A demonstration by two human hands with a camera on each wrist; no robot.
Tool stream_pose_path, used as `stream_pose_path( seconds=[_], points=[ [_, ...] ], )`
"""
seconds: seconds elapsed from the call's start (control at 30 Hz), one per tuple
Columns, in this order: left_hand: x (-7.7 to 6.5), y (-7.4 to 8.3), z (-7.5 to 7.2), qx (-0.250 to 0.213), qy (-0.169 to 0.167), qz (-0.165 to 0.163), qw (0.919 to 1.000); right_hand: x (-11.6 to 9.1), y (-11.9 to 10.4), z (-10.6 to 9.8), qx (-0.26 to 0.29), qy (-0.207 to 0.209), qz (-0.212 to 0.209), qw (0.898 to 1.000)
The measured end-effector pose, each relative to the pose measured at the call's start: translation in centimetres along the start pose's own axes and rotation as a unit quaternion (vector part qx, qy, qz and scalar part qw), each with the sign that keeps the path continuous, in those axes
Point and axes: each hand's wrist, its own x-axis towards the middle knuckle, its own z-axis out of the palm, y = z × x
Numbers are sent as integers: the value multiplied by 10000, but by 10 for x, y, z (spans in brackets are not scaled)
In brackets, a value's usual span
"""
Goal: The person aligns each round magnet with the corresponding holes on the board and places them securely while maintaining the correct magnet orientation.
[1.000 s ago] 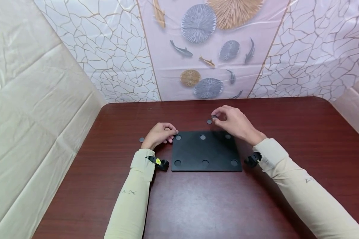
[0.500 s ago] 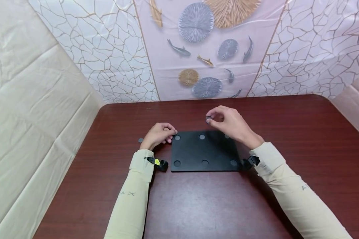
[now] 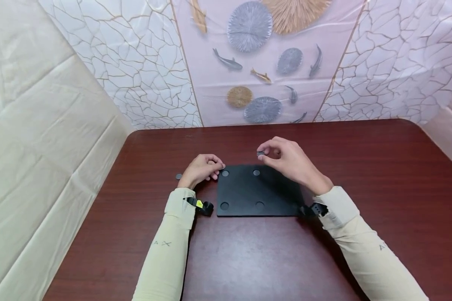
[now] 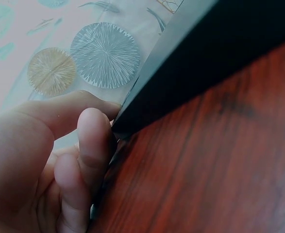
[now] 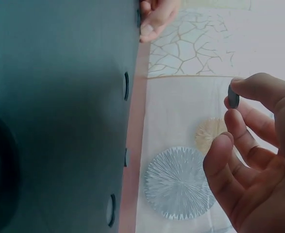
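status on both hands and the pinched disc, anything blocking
Left hand holds far left corner of black board. Right hand pinches dark disc, clear of board. Apparently nothing blocking.

A reddish-brown worktop (image 3: 245, 259) spreads across six o'clock; at twelve hangs a backdrop (image 3: 265, 90) printed with fish (image 3: 227, 62) and round starbursts (image 3: 250, 27), at nine a creased cream sheet (image 3: 41, 129).

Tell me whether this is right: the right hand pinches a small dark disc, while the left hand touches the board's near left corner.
Not quite: the left hand touches the board's far left corner, as the head view shows. The right hand does pinch a small dark disc.
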Motion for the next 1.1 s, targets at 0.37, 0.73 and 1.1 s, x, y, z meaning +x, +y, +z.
stream_pose_path(
  seconds=[0.37,0.73,1.1],
  points=[
    [0,0,1,-87,46,-64,9999,-3,-10,4,-114,-315,-47,9994],
    [1,-1,4,-101,41,-45,9999,-9,-17,16,-491,-462,11,9977],
    [0,-1,2,-65,78,-5,9999,-16,-30,19,-511,-581,-149,9969]
  ],
)
